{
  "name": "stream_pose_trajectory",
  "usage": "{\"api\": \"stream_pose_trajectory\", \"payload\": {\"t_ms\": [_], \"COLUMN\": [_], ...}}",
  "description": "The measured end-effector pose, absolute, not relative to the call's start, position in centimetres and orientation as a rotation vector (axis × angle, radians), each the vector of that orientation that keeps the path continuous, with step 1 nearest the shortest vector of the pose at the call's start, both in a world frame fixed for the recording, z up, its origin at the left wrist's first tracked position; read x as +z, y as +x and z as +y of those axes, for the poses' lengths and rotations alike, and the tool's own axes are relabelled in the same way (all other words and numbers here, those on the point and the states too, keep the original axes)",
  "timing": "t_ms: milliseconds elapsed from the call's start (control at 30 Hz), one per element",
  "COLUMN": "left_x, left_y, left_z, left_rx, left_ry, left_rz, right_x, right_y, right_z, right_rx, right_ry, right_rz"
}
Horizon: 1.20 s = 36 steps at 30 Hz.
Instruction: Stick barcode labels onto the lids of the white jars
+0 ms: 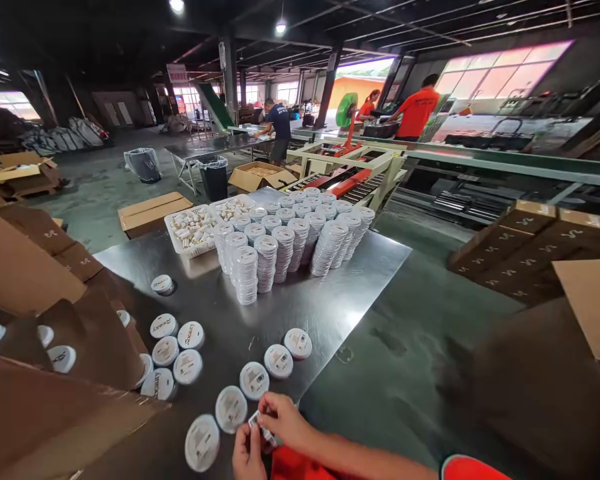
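Close to my body, at the table's near edge, my left hand (249,453) and my right hand (283,419) meet. Both pinch a small white strip of printed labels (269,437), partly covered by my fingers. Just beyond them a row of round white lidded containers runs along the edge, including one touching distance from my fingers (231,409), a nearer one (202,443) and a farther one (255,381). Small printed rectangles show on several of their tops. More round containers (187,366) stand in a group to the left, some with "Sheary"-like lettering.
Tall stacks of white round containers (267,263) stand mid-table beside white baskets (193,230) of small white pieces. An open carton (70,400) with round containers is at left. Sealed cartons (520,250) sit at right. Co-workers (279,127) stand beyond, near a conveyor (480,160).
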<state>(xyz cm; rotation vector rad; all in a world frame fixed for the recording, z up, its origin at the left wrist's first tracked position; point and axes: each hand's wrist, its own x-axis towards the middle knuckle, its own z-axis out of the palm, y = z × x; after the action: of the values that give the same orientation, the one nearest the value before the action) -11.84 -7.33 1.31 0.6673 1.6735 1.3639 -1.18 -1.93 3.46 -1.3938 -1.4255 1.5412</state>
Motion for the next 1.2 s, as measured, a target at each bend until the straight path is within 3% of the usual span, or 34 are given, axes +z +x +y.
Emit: {"api": "stream_pose_trajectory", "payload": {"t_ms": [433,733,933,1200], "left_x": [2.6,1.2,0.6,0.2], "left_y": [-12.7,-15.7,-16.4,-15.8], "left_z": [-8.7,-10.4,-9.8,-9.5], "left_rx": [1.083,0.943,0.564,0.383], "left_ry": [0.614,0.984,1.659,1.763], "left_rz": [1.796,2.125,2.093,2.141], "right_x": [3.5,1.2,1.7,2.4], "right_y": [-1.1,-2.8,-6.1,-7.5], "right_z": [-2.3,2.9,3.8,4.0], "right_rx": [1.449,1.220,1.151,1.102], "right_ry": [-1.451,-1.595,-1.662,-1.782], "right_rz": [-1.730,-1.892,-2.254,-2.431]}}
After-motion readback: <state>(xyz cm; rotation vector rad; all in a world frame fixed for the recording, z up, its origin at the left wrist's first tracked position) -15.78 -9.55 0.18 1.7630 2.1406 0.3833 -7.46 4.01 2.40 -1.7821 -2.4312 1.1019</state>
